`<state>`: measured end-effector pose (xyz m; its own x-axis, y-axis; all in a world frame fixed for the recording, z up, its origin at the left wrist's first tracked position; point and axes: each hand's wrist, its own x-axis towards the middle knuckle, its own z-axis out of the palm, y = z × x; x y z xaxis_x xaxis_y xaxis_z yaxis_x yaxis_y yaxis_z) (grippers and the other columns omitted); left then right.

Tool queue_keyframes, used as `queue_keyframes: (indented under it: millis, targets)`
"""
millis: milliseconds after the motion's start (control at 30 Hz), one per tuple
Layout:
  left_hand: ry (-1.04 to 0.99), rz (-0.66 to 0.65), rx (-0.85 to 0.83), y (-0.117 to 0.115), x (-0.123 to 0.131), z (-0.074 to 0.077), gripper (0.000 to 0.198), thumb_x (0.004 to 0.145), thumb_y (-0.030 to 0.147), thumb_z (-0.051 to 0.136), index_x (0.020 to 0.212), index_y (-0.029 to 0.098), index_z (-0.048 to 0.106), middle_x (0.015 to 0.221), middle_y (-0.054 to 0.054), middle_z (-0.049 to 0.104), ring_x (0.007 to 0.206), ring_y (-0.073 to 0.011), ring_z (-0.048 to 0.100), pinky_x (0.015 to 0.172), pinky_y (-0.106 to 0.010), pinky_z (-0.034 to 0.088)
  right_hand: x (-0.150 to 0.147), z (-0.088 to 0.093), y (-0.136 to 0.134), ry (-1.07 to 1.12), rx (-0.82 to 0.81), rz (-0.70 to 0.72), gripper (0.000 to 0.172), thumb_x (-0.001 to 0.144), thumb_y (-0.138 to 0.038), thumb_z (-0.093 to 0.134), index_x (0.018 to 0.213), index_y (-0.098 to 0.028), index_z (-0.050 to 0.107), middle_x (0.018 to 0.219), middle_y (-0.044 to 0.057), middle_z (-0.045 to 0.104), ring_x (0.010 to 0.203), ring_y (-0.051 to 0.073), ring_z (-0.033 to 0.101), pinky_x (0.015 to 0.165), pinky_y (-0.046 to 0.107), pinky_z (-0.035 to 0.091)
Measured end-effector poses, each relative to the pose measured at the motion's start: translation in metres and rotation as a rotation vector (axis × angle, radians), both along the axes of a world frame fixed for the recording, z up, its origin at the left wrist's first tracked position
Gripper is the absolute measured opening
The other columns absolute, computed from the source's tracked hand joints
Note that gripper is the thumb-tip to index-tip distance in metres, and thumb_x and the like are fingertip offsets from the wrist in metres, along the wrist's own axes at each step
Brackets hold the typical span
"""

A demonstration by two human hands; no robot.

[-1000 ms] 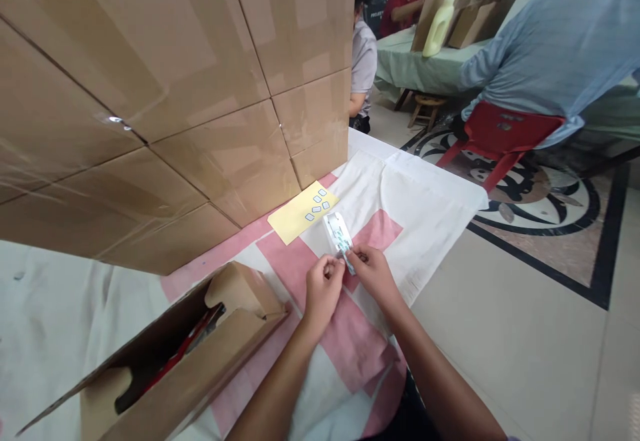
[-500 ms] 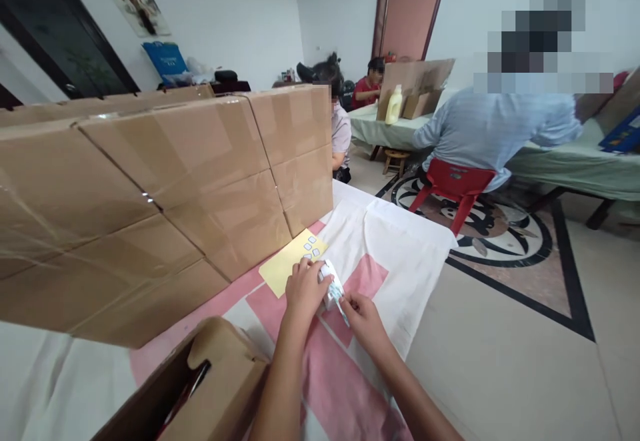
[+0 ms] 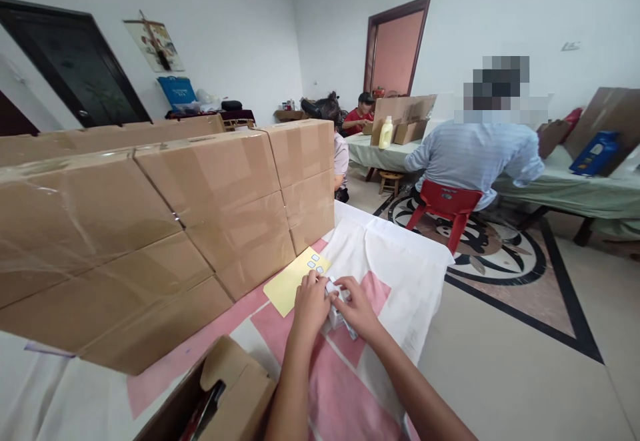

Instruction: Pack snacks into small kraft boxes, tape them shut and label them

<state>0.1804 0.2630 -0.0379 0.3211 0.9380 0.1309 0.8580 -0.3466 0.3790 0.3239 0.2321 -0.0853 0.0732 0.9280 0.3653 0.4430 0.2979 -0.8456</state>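
A small white box [image 3: 334,315] rests on the pink-and-white cloth [image 3: 390,241], with light blue marks on a strip at its near end. My left hand [image 3: 312,302] is closed around its left side, thumb on top. From the right, my right hand [image 3: 357,309] has its thumb and forefinger bent onto the upper part of the box, close to the left thumb. Both hands partly cover the box. Just beyond the left hand lies a yellow sheet [image 3: 283,291] bearing several small white blue-edged pieces or pictures; I cannot tell which.
A wall of taped cardboard boxes [image 3: 235,207] stands along the left. An open carton [image 3: 245,377] with dark contents is near my left forearm. Ahead, a person in a light blue shirt [image 3: 465,154] sits on a red chair [image 3: 450,197] at a green-covered table [image 3: 545,194].
My right hand has moved from the box's near end, where it pinched the blue-marked strip, up to its top beside my left thumb. The head view has tilted upward.
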Motion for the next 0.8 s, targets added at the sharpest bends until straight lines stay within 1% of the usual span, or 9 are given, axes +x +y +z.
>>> queue_keyframes:
  millis: [100,200,300,367,400,467,567,667,800]
  targets:
    - [0.006,-0.031,0.028,0.0,-0.001,0.0,0.021,0.091,0.029,0.057,0.109,0.026,0.069,0.123,-0.008,0.061,0.119,-0.0267,0.052,0.097,-0.041,0.041,-0.002,-0.011,0.002,0.047,0.019,0.054,0.035,0.088,-0.029,0.061,0.123,-0.026,0.061,0.126,0.008,0.065,0.116,0.025,0.062,0.096,0.041,0.052]
    - [0.005,-0.06,0.055,0.0,-0.001,-0.003,0.021,0.092,0.03,0.056,0.109,0.026,0.067,0.122,-0.007,0.063,0.122,-0.0272,0.051,0.108,-0.047,0.033,-0.002,-0.018,0.001,0.062,0.05,0.077,0.041,0.088,-0.027,0.061,0.129,-0.027,0.06,0.133,0.01,0.063,0.126,0.026,0.058,0.108,0.047,0.047]
    - [0.0,-0.054,0.059,0.0,0.001,-0.01,0.023,0.095,0.028,0.049,0.114,0.022,0.063,0.122,-0.01,0.063,0.121,-0.0267,0.052,0.115,-0.054,0.023,-0.002,-0.022,0.001,0.077,0.053,0.101,0.044,0.089,-0.025,0.058,0.133,-0.026,0.061,0.136,0.011,0.061,0.129,0.026,0.057,0.112,0.049,0.044]
    - [-0.008,-0.048,0.05,0.0,0.003,-0.014,0.024,0.097,0.026,0.046,0.115,0.019,0.059,0.121,-0.011,0.062,0.121,-0.0265,0.053,0.117,-0.057,0.02,-0.002,-0.023,0.001,0.071,0.04,0.113,0.046,0.09,-0.024,0.057,0.136,-0.026,0.061,0.14,0.011,0.059,0.132,0.026,0.055,0.114,0.05,0.042]
    - [-0.015,-0.047,0.044,0.0,0.004,-0.016,0.024,0.097,0.026,0.045,0.116,0.018,0.058,0.121,-0.011,0.061,0.121,-0.0263,0.053,0.117,-0.056,0.021,-0.002,-0.024,0.001,0.063,0.033,0.114,0.047,0.09,-0.024,0.057,0.137,-0.027,0.061,0.142,0.011,0.058,0.133,0.026,0.054,0.115,0.05,0.041]
    - [-0.032,-0.044,0.031,0.0,0.005,-0.018,0.024,0.097,0.026,0.044,0.116,0.017,0.057,0.121,-0.011,0.06,0.121,-0.0258,0.053,0.113,-0.052,0.029,-0.003,-0.024,0.001,0.047,0.024,0.108,0.048,0.091,-0.026,0.057,0.138,-0.028,0.061,0.144,0.01,0.058,0.135,0.026,0.053,0.116,0.052,0.039]
    - [-0.074,-0.021,0.019,0.0,0.006,-0.02,0.022,0.097,0.026,0.046,0.112,0.015,0.058,0.12,-0.01,0.059,0.117,-0.0248,0.054,0.103,-0.044,0.04,-0.003,-0.022,0.0,0.037,0.031,0.108,0.048,0.091,-0.026,0.056,0.138,-0.029,0.061,0.143,0.01,0.059,0.134,0.026,0.054,0.116,0.052,0.04]
    - [-0.139,0.02,0.027,0.0,0.007,-0.023,0.02,0.096,0.025,0.048,0.109,0.014,0.058,0.117,-0.01,0.059,0.113,-0.0245,0.055,0.099,-0.043,0.041,-0.003,-0.02,0.0,0.042,0.024,0.118,0.049,0.089,-0.025,0.055,0.138,-0.028,0.062,0.144,0.009,0.059,0.135,0.026,0.054,0.117,0.052,0.039]
    - [-0.266,0.079,0.049,-0.002,0.011,-0.029,0.021,0.094,0.023,0.047,0.111,0.014,0.057,0.117,-0.012,0.06,0.109,-0.0259,0.056,0.097,-0.043,0.042,-0.002,-0.023,0.001,0.085,-0.051,0.089,0.052,0.085,-0.026,0.056,0.136,-0.026,0.062,0.144,0.007,0.06,0.134,0.028,0.055,0.116,0.053,0.04]
